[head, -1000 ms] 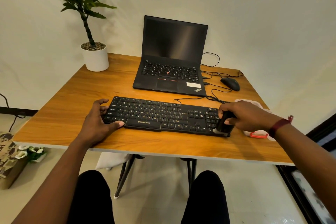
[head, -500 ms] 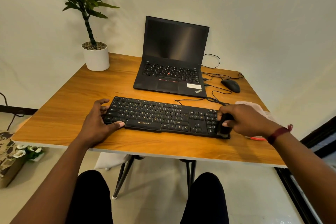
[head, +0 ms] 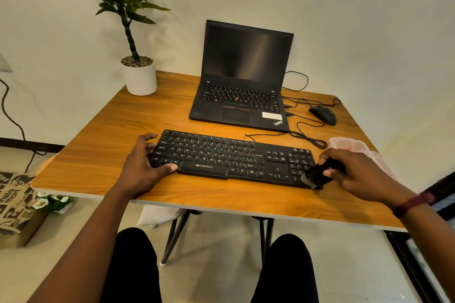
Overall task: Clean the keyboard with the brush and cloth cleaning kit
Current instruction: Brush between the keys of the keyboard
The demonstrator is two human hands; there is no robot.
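Fingers (head: 331, 154) of the right hand (head: 357, 174) curl round a black brush (head: 317, 176), hiding its handle; its blurred bristles touch the near right corner of the keyboard (head: 234, 157). The left hand (head: 140, 167) clasps the keyboard's left end, thumb on its near edge. Right of the keyboard, a pale cloth (head: 349, 145) lies half hidden behind the right hand.

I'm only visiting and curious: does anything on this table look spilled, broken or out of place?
Nothing really stands out. The keyboard lies flat on the table, and the plant pot stands upright. Only the cables beside the laptop loop a little untidily.
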